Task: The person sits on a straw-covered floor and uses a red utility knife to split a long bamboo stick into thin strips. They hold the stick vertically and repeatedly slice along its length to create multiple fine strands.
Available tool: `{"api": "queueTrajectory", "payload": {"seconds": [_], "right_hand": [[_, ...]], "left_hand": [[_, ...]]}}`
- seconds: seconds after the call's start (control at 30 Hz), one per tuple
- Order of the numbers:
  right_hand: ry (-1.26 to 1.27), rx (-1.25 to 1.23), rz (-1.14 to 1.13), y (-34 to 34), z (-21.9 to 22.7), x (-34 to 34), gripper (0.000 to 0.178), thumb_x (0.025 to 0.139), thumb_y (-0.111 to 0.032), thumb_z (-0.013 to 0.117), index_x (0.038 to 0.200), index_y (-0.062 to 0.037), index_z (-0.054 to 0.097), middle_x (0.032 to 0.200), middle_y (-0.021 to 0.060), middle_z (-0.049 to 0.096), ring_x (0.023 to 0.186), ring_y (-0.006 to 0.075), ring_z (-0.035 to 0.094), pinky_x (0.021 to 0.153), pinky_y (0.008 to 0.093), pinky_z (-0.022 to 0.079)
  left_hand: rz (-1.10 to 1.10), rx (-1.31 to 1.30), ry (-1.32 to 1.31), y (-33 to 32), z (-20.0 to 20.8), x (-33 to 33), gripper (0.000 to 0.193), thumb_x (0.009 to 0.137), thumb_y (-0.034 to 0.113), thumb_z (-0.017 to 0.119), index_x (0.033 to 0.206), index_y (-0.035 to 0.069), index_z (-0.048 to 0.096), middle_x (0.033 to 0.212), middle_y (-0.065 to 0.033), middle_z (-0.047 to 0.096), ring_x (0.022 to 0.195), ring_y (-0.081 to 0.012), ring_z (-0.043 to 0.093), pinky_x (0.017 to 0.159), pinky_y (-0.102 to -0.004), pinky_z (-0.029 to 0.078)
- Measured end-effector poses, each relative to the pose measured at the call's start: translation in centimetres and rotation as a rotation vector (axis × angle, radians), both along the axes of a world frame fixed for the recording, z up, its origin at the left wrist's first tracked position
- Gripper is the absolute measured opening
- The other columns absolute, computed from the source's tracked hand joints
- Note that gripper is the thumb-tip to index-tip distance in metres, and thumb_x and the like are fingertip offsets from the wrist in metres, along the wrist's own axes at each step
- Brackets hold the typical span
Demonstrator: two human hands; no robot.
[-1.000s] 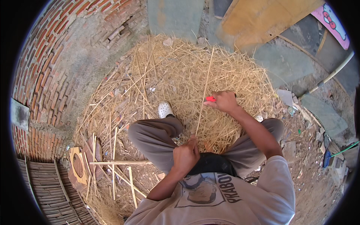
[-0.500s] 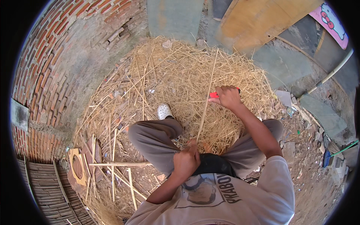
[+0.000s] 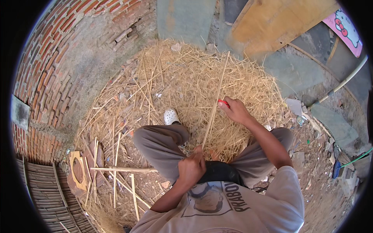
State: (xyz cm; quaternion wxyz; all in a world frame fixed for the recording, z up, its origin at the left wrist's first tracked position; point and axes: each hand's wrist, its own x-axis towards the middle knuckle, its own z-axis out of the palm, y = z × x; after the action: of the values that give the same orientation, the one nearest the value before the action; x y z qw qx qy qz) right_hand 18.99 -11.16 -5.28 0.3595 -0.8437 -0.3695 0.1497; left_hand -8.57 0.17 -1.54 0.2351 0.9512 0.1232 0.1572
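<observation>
A long, thin bamboo strip (image 3: pixel 211 121) slants up and away from my lap, over the pile of shavings. Its near end is pinched in my left hand (image 3: pixel 192 169), close to my waist. My right hand (image 3: pixel 236 111) is farther out, closed around a red utility knife (image 3: pixel 223 102). The knife's front touches or nearly touches the strip, a little beyond its middle; the blade is too small to make out. My fingers cover most of the handle.
Pale shavings (image 3: pixel 186 77) heap the ground ahead. Several loose bamboo strips (image 3: pixel 128 169) and a wooden piece with a round hole (image 3: pixel 78 171) lie at left. A brick wall (image 3: pixel 50 77) rises on the left. Boards (image 3: pixel 279 23) lean at the back; a pale pipe (image 3: pixel 342 83) stands at right.
My right hand has come slightly nearer along the strip and turned, so less of the red knife shows. My left hand keeps its hold at the near end.
</observation>
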Motion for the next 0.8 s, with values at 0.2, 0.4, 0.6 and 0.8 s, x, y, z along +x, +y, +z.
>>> {"api": "queueTrajectory", "payload": {"seconds": [0.2,0.4,0.6,0.8], "right_hand": [[-0.251,0.019,0.117,-0.8,0.5,-0.3,0.043,0.100,-0.044,0.045,0.102,-0.0037,0.057,0.078,0.0161,0.062,0.073,0.0317,0.063,0.063,0.0420,0.049],[-0.379,-0.001,0.015,-0.1,0.1,-1.7,0.036,0.100,-0.042,0.046,0.105,-0.0085,0.058,0.085,0.0136,0.066,0.074,0.0317,0.066,0.062,0.0431,0.052],[-0.545,-0.030,0.181,-0.7,0.8,-3.0,0.037,0.095,-0.044,0.054,0.094,-0.0071,0.060,0.074,0.0125,0.065,0.061,0.0318,0.064,0.054,0.0417,0.051],[-0.792,0.170,0.312,-0.2,0.4,-4.7,0.042,0.092,-0.048,0.057,0.083,-0.0062,0.058,0.065,0.0099,0.061,0.055,0.0269,0.063,0.049,0.0383,0.050]], "left_hand": [[0.033,-0.029,-0.035,0.3,-0.8,-0.4,0.015,0.085,0.007,0.061,0.070,0.004,0.060,0.061,-0.0160,0.060,0.051,-0.0347,0.060,0.045,-0.0428,0.046],[0.028,-0.082,-0.071,0.2,-1.0,0.0,0.020,0.086,0.007,0.061,0.067,0.003,0.057,0.060,-0.0169,0.059,0.052,-0.0354,0.060,0.045,-0.0425,0.046],[0.035,-0.143,-0.103,0.2,-1.0,0.7,0.023,0.087,0.005,0.063,0.065,0.003,0.055,0.059,-0.0176,0.057,0.051,-0.0354,0.059,0.045,-0.0421,0.044],[0.074,-0.124,-0.095,0.5,-0.7,1.0,0.021,0.087,0.006,0.062,0.067,0.003,0.058,0.061,-0.0173,0.058,0.054,-0.0347,0.061,0.046,-0.0419,0.045]]}}
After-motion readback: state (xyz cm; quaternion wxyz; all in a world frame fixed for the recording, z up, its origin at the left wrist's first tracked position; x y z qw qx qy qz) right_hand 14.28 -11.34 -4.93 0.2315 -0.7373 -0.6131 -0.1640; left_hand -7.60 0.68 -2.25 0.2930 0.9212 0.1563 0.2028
